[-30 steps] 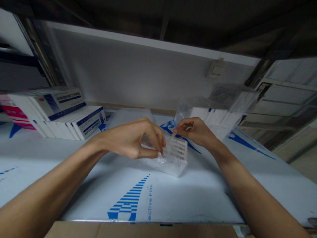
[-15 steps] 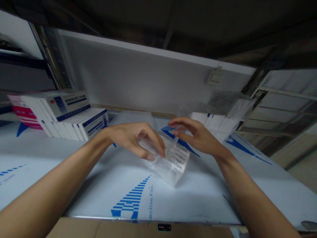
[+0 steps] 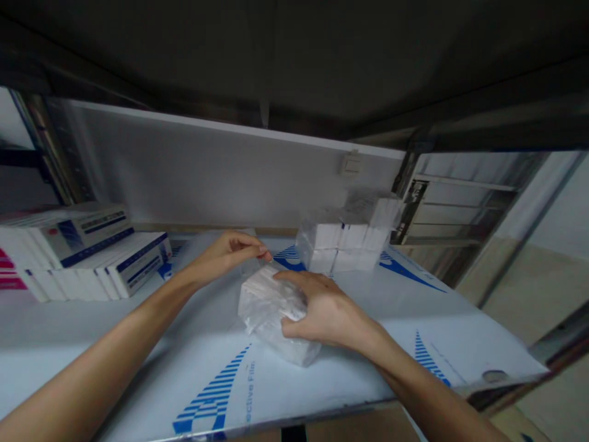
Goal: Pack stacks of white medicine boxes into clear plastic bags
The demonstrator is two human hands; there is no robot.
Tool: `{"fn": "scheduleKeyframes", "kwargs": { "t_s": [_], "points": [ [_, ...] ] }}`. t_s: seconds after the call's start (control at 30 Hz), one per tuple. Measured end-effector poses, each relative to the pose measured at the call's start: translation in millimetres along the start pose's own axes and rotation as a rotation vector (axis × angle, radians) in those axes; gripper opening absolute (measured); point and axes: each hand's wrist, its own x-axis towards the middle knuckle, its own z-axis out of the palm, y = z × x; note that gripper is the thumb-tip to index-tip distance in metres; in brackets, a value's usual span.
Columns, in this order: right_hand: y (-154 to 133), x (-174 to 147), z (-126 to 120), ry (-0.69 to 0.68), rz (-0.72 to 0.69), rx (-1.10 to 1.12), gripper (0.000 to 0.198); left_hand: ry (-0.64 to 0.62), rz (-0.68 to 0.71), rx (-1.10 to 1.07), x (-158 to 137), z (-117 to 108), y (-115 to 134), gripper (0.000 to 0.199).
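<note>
In the middle of the film-covered shelf (image 3: 202,344) lies a white box wrapped in a clear plastic bag (image 3: 276,341). My right hand (image 3: 324,310) is laid over its right side, thumb and fingers gripping the box through the plastic. Behind the box's far edge, my left hand (image 3: 237,248) has its thumb and fingertips pinched together on what looks like the bag's loose end. The print on the box is too blurred to read.
White and blue boxes (image 3: 92,252) stand stacked at the left, with pink boxes (image 3: 11,273) beside them. Several white boxes in clear plastic (image 3: 343,239) stand at the back right. A dark shelf (image 3: 294,67) hangs overhead.
My right hand has come down from above the box onto its right side. My left hand has left the top of the box and moved to the far edge. The view has turned right.
</note>
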Motion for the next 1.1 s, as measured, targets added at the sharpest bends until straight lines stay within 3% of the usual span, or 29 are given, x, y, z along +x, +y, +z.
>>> {"fn": "scheduleKeyframes", "kwargs": {
  "t_s": [0.13, 0.3, 0.4, 0.53, 0.63, 0.7, 1.0, 1.1],
  "points": [
    [5, -15, -21, 0.073, 0.118, 0.020, 0.067, 0.095, -0.025, -0.005, 16, 14, 3, 0.030],
    [29, -12, -87, 0.244, 0.270, 0.148, 0.051, 0.247, -0.034, -0.114, 49, 26, 1, 0.031],
    [41, 13, -134, 0.445, 0.275, -0.049, 0.047, 0.261, -0.024, -0.055, 74, 38, 4, 0.031],
    [56, 75, -171, 0.554, 0.340, -0.171, 0.044, 0.231, 0.120, 0.333, 101, 68, 9, 0.039],
    [68, 117, -174, 0.514, 0.401, -0.356, 0.046, 0.154, 0.187, 0.644, 113, 92, 10, 0.049],
    [76, 135, -169, 0.460, 0.421, -0.472, 0.049, 0.122, 0.170, 0.736, 115, 103, 9, 0.050],
    [100, 159, -155, 0.319, 0.562, -0.582, 0.049, 0.156, 0.151, 0.852, 115, 118, 1, 0.041],
    [103, 161, -151, 0.284, 0.527, -0.680, 0.046, 0.158, 0.154, 0.849, 115, 119, -2, 0.042]
  ]
}}
